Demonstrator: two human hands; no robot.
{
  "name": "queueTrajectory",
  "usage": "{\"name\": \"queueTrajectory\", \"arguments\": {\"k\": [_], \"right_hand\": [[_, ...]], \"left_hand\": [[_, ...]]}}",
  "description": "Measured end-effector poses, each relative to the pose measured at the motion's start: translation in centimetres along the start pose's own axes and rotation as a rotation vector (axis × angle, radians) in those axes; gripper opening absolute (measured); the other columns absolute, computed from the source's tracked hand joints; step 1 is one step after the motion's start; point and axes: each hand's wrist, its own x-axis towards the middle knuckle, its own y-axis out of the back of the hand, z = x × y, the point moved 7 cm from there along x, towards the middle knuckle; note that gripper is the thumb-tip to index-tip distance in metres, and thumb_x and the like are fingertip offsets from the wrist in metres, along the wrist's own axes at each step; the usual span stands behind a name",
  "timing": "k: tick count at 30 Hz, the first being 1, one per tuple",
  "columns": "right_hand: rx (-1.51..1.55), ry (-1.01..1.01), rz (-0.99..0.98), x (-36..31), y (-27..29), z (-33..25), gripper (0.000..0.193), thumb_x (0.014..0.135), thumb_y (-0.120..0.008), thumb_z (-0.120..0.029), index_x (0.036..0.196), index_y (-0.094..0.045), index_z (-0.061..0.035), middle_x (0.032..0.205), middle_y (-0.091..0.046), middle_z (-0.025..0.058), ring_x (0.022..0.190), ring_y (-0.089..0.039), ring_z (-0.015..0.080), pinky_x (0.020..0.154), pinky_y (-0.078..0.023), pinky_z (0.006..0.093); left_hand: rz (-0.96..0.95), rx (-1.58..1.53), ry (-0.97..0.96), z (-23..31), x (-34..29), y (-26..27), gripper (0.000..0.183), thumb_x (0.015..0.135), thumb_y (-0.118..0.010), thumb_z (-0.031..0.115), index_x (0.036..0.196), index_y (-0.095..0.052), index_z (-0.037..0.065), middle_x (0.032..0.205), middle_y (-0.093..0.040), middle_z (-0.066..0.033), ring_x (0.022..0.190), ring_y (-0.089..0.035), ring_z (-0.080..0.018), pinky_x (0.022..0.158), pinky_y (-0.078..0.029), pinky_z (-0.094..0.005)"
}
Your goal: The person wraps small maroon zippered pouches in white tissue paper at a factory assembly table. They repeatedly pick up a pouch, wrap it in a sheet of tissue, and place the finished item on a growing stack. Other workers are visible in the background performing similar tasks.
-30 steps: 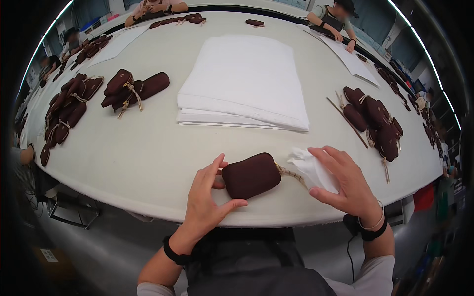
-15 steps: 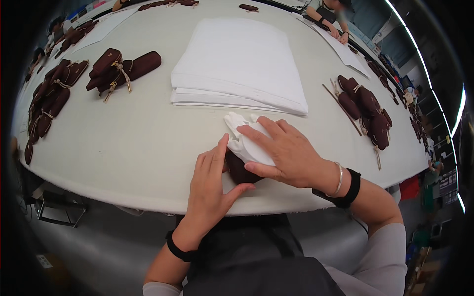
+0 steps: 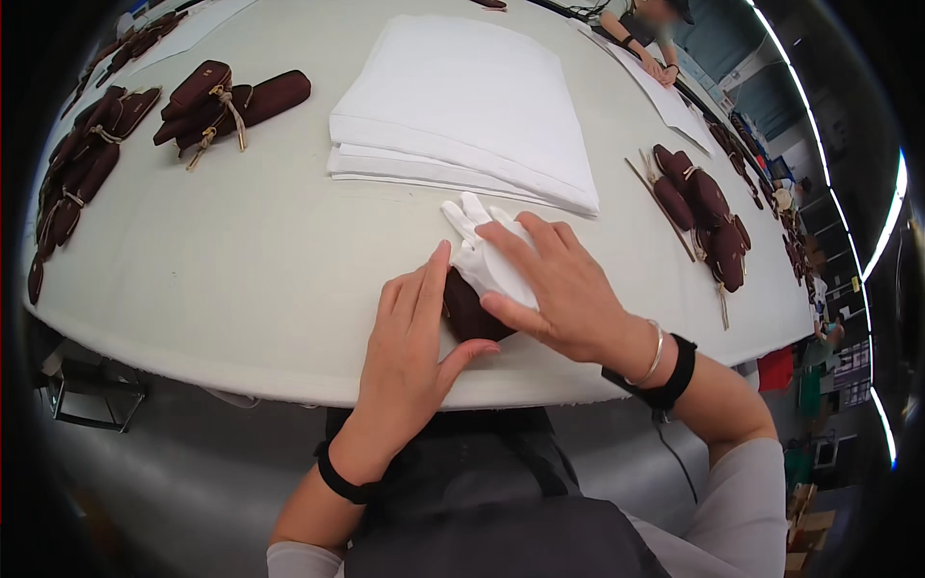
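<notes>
Head view: a dark brown pouch [image 3: 469, 310] lies at the near edge of the white table [image 3: 241, 260]. The left hand [image 3: 414, 347] rests flat and open against its left side. The right hand [image 3: 559, 284] presses white tissue paper [image 3: 482, 252] over the pouch, fingers spread. A stack of white sheets [image 3: 462, 106] lies just beyond.
</notes>
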Motion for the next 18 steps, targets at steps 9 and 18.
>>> {"name": "queueTrajectory", "arguments": {"k": [9,18], "right_hand": [[-0.016,0.161,0.28,0.1,5.4,-3.7,0.07,0.086,-0.069,-0.046,0.143,-0.052,-0.0094,0.133,-0.052,0.0242,0.117,-0.052,0.0385,0.101,-0.043,0.0434],[0.109,0.147,0.169,1.7,3.6,-2.0,0.06,0.088,-0.069,-0.045,0.135,-0.058,-0.01,0.113,-0.058,0.0195,0.095,-0.053,0.0368,0.087,-0.047,0.0434]], "left_hand": [[0.01,-0.016,0.038,0.0,-0.2,1.2,0.12,0.059,-0.094,0.014,0.156,-0.025,-0.003,0.145,-0.046,-0.021,0.13,-0.046,-0.0408,0.108,-0.042,-0.0461],[-0.028,-0.047,0.068,-0.1,-0.2,1.1,0.132,0.054,-0.096,0.011,0.158,-0.015,-0.001,0.164,-0.023,-0.0192,0.149,-0.024,-0.0441,0.121,-0.03,-0.0496]]}}
